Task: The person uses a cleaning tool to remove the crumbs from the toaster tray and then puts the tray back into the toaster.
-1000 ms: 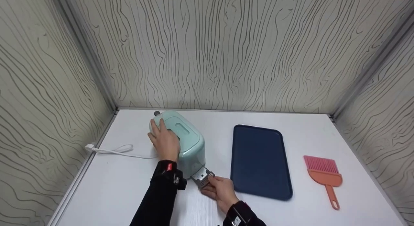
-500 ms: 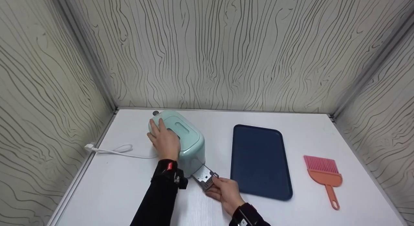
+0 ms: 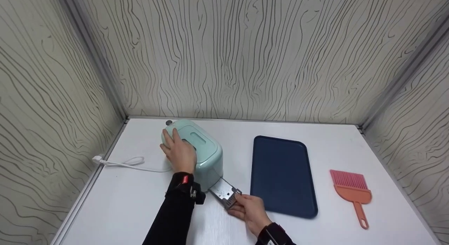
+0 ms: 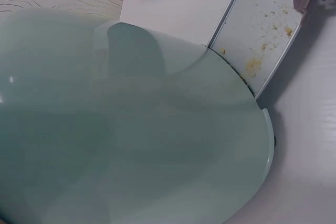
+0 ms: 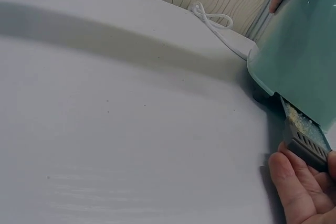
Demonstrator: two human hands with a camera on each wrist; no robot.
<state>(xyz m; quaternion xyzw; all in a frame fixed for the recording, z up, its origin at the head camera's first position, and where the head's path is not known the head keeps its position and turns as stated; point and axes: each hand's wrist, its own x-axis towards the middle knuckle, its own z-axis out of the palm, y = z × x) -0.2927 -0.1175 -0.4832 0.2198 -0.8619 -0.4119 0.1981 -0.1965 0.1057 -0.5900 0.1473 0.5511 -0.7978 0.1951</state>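
Note:
A mint-green toaster point(image 3: 207, 150) with a lid stands on the white table. My left hand point(image 3: 180, 155) rests on its top with the fingers spread toward the far left edge; the thumb is hidden. From the toaster's near end a metal crumb tray point(image 3: 224, 190) sticks out, its inner end hidden inside. My right hand point(image 3: 250, 210) pinches the tray's grey slotted end point(image 5: 307, 148) between thumb and fingers. In the left wrist view, yellowish crumbs point(image 4: 253, 66) lie on the tray's metal surface.
A dark blue tray point(image 3: 282, 176) lies right of the toaster. Farther right is an orange dustpan-shaped brush point(image 3: 352, 192) with pink bristles. The toaster's white cord point(image 3: 126, 164) runs left across the table. Wood-patterned walls point(image 3: 224, 55) enclose the table.
My right hand has moved right and toward me, and more of the crumb tray shows outside the toaster. My left hand has stayed on the toaster.

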